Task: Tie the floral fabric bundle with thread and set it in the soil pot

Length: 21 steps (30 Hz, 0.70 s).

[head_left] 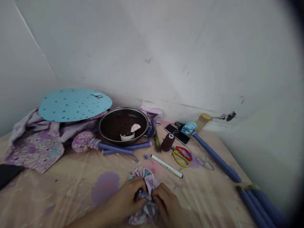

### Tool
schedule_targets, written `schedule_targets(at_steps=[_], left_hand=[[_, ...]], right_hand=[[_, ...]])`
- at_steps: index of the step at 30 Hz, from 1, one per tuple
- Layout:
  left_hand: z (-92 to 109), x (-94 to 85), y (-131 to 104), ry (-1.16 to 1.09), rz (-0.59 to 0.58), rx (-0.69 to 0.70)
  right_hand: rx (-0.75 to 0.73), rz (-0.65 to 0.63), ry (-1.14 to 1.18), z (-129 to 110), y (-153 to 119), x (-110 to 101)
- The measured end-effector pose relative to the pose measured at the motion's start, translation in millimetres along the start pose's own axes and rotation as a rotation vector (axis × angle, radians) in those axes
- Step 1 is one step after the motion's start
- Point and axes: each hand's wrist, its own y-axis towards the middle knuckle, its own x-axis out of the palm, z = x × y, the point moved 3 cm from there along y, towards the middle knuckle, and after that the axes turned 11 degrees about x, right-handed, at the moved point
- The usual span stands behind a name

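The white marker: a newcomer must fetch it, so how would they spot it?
From the round dark pan, come toward the right hand. Just beyond that hand lies the marker: slim, white, blue-ended, unlike the neighbouring cutters with red and yellow handles.

Gathered cloth (151, 183): lilac-and-white floral — teal touches
Oval panel (74, 106): sky blue, dotted darker
Thread cone (167, 144): deep maroon
Marker (166, 166): white — blue-ended

This seems to be a room in a home. Plain scuffed walls (152, 53) stand behind a flowered cloth cover (78, 186). A frying pan (109, 141) and a phone (182, 138) look domestic, and gathered fabric (140, 172), a thread spool (167, 143) and scissors (175, 149) suggest handicraft.
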Motion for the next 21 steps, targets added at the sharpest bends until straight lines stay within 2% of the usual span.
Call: schedule_targets(at_steps=[9,15,21], left_hand=[[1,-0.5,-1,0.005,-0.004,-0.030],[2,0.8,-1,-0.051,0.003,0.056],[-4,3.4,-2,-0.022,0.036,-0.012]], right_hand=[[0.009,-0.024,0.045,-4,-1,-6],[0.023,-0.019,0.085,-9,2,-12],[0.033,-0.007,0.139,-7,3,-11]])
